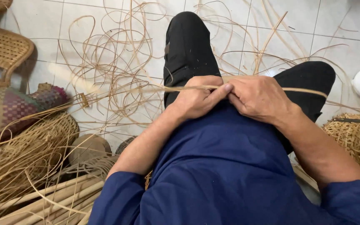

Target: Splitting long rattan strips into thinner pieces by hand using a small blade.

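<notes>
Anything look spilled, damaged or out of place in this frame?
Nothing looks damaged. Loose cane strips sprawl tangled across the tiled floor, untidy rather than spilled. Left hand and right hand pinch one flat strip between them.

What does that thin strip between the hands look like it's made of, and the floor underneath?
The strip, pinched by the left hand and right hand, looks like split rattan or cane: pale tan, matte, flat and flexible. The floor seems glazed ceramic tile: whitish, smooth, with grout lines.
</notes>
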